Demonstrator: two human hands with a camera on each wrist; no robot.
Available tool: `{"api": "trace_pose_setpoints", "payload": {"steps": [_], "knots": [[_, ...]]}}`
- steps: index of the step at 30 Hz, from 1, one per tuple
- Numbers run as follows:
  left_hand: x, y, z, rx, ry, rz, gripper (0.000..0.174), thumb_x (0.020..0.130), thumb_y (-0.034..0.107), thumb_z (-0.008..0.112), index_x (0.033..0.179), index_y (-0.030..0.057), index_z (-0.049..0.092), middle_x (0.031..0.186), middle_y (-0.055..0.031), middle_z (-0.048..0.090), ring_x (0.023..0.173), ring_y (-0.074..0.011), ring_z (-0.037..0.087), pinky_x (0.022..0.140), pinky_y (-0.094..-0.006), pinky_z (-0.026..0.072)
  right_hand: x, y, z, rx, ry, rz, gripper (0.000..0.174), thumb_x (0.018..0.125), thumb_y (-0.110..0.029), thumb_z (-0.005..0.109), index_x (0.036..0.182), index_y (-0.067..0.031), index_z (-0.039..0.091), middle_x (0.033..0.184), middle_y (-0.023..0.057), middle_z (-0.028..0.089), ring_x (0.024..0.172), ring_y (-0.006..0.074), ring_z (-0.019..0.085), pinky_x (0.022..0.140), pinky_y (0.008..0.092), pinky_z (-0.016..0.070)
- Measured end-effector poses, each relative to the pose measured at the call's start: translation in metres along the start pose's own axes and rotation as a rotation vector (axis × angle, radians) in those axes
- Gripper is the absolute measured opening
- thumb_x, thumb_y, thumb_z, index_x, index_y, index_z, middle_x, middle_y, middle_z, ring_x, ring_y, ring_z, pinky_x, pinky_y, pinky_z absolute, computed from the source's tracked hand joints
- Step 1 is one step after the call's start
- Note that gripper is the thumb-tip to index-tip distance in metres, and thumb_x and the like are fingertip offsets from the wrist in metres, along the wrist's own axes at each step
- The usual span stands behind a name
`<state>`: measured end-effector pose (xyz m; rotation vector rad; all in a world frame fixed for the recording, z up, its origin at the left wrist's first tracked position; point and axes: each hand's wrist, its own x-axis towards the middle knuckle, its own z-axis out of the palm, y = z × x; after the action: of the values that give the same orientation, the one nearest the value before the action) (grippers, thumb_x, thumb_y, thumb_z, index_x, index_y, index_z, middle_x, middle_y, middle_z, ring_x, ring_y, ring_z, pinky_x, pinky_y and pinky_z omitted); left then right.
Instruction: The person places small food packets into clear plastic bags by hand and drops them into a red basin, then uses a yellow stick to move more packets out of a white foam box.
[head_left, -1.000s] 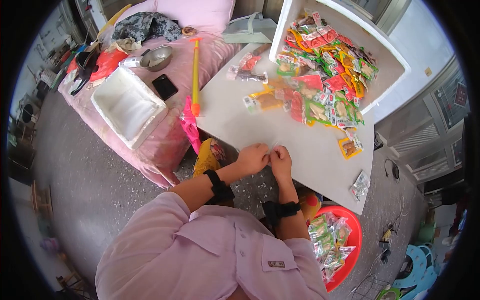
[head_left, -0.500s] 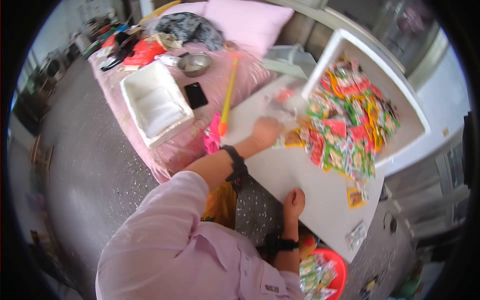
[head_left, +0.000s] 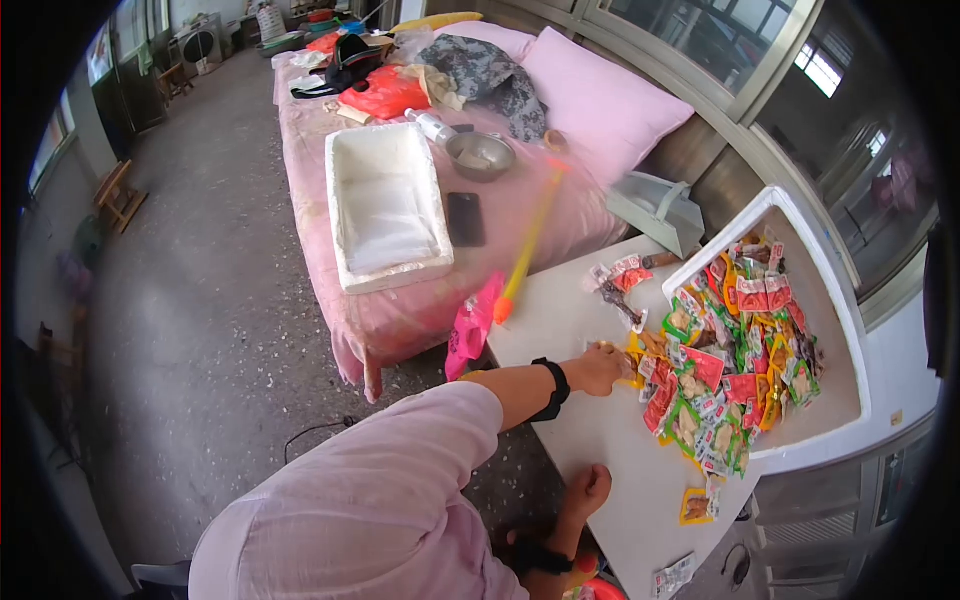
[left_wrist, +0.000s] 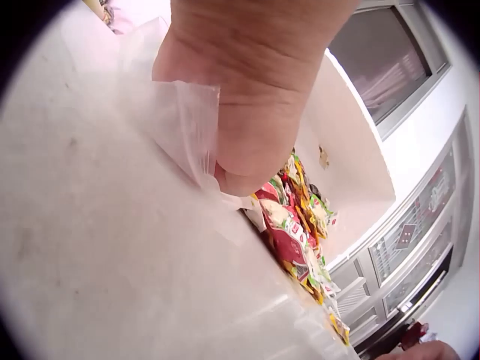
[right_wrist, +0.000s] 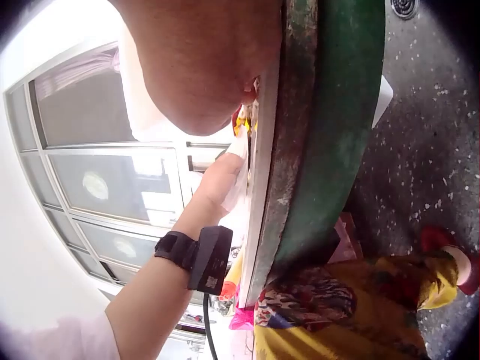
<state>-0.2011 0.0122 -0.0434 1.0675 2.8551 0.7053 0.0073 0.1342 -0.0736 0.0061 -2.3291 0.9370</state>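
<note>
My left hand (head_left: 600,368) reaches over the pale table (head_left: 535,345) to the near-left edge of a pile of small sealed food packets (head_left: 705,410). It pinches a thin clear plastic bag (left_wrist: 187,124), whose loose film hangs beside the fingers in the left wrist view; the fingertips are hidden there. A yellow packet (head_left: 634,352) lies right at that hand's fingers. At the table's near edge my right hand (head_left: 588,490) rests loosely curled, with nothing showing in it. The packets spill from a white foam box (head_left: 845,395) tipped on its side.
A few dark packets (head_left: 625,283) lie behind the left hand. Near the right side are a yellow-edged packet (head_left: 697,506) and a silvery packet (head_left: 673,575). An empty foam box (head_left: 390,275), a phone (head_left: 465,219) and a metal bowl (head_left: 480,158) sit on the pink bed.
Both hands were together at the table's near edge; the left has since moved forward to the packets. The right stays at the edge. The head view has turned left.
</note>
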Motion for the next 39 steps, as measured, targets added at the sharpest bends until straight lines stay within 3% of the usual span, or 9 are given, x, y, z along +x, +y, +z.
{"api": "trace_pose_setpoints", "payload": {"steps": [12, 15, 16, 17, 19, 23, 27, 33, 39], "knots": [[-0.083, 0.082, -0.017, -0.5, -0.174, 0.112, 0.038, 0.07, 0.013, 0.047, 0.107, 0.0072, 0.05, 0.102, -0.0151, 0.052, 0.087, -0.0309, 0.053, 0.075, -0.0357, 0.0427, 0.011, 0.018, -0.009, 0.254, -0.015, 0.278, 0.02, 0.076, -0.003, 0.048, 0.094, 0.0064, 0.048, 0.089, 0.0157, 0.05, 0.08, 0.0228, 0.049, 0.072, 0.0308, 0.0414], [-0.093, 0.071, -0.003, -0.575, 0.038, 0.051, 0.03, 0.074, 0.021, 0.048, 0.1, 0.0064, 0.052, 0.09, -0.0171, 0.054, 0.084, -0.032, 0.052, 0.072, -0.0399, 0.0419, 0.016, 0.028, -0.008, -0.185, 0.048, 0.038, 0.029, 0.073, -0.014, 0.057, 0.092, 0.0069, 0.051, 0.088, 0.0227, 0.054, 0.083, 0.0381, 0.05, 0.074, 0.0443, 0.0404], [-0.098, 0.066, -0.012, -0.452, 0.114, 0.047, 0.025, 0.075, 0.022, 0.048, 0.092, 0.005, 0.053, 0.084, -0.0179, 0.054, 0.083, -0.0327, 0.051, 0.07, -0.0418, 0.0411, 0.021, 0.021, -0.017, -0.27, -0.132, 0.251, 0.04, 0.074, -0.023, 0.057, 0.1, 0.0068, 0.05, 0.098, 0.0248, 0.052, 0.092, 0.0364, 0.05, 0.08, 0.0406, 0.0399], [-0.107, 0.072, -0.048, -0.513, 0.014, -0.192, 0.022, 0.076, 0.02, 0.048, 0.089, 0.0028, 0.052, 0.089, -0.0189, 0.053, 0.086, -0.0342, 0.05, 0.073, -0.0417, 0.0401, 0.024, 0.014, -0.018, -0.384, -0.11, 0.169, 0.045, 0.072, -0.03, 0.06, 0.098, 0.0054, 0.051, 0.094, 0.0234, 0.054, 0.09, 0.0378, 0.051, 0.079, 0.0411, 0.0404], [-0.113, 0.047, -0.048, -0.322, 0.541, -0.108, 0.024, 0.075, 0.019, 0.048, 0.092, 0.001, 0.051, 0.093, -0.0194, 0.052, 0.086, -0.0347, 0.049, 0.074, -0.0408, 0.0404, 0.022, 0.011, -0.008, -0.532, -0.101, 0.099, 0.052, 0.065, -0.037, 0.063, 0.099, 0.0002, 0.05, 0.099, 0.0159, 0.053, 0.094, 0.0324, 0.05, 0.076, 0.0458, 0.0393], [-0.116, 0.034, -0.132, 0.003, 0.949, 0.025, 0.007, 0.068, 0.005, 0.052, 0.073, 0.0051, 0.047, 0.069, -0.014, 0.049, 0.064, -0.0331, 0.051, 0.056, -0.04, 0.041, 0.03, -0.018, 0.0, -0.535, -0.227, 0.246, 0.06, 0.064, -0.04, 0.061, 0.11, -0.0055, 0.044, 0.112, 0.0149, 0.045, 0.11, 0.0323, 0.037, 0.084, 0.0575, 0.0252], [-0.122, 0.045, -0.153, 0.254, 0.818, -0.058, 0.005, 0.068, 0.007, 0.052, 0.07, 0.0064, 0.047, 0.065, -0.0112, 0.05, 0.057, -0.0306, 0.052, 0.052, -0.0397, 0.0422, 0.034, -0.02, 0.007, -0.573, -0.315, 0.244, 0.067, 0.064, -0.039, 0.061, 0.121, -0.0121, 0.038, 0.116, 0.0153, 0.042, 0.114, 0.0351, 0.031, 0.088, 0.0609, 0.0188], [-0.12, 0.051, -0.044, 0.188, 0.363, 0.044, 0.005, 0.068, 0.01, 0.048, 0.071, 0.0058, 0.049, 0.065, -0.0108, 0.052, 0.056, -0.0302, 0.053, 0.052, -0.0396, 0.0441, 0.035, -0.016, -0.018, -0.569, -0.466, 0.214, 0.051, 0.067, -0.025, 0.056, 0.117, -0.0232, 0.043, 0.118, 0.0135, 0.04, 0.115, 0.0325, 0.032, 0.089, 0.0613, 0.0191], [-0.12, 0.061, 0.015, -0.018, 0.304, -0.085, 0.007, 0.069, 0.011, 0.048, 0.072, 0.005, 0.049, 0.067, -0.0123, 0.053, 0.058, -0.0323, 0.053, 0.053, -0.0417, 0.0436, 0.037, 0.004, -0.036, -0.605, -0.489, 0.326, 0.045, 0.066, -0.025, 0.055, 0.109, -0.0128, 0.049, 0.117, 0.0135, 0.042, 0.115, 0.0312, 0.034, 0.089, 0.0612, 0.0196]]}}
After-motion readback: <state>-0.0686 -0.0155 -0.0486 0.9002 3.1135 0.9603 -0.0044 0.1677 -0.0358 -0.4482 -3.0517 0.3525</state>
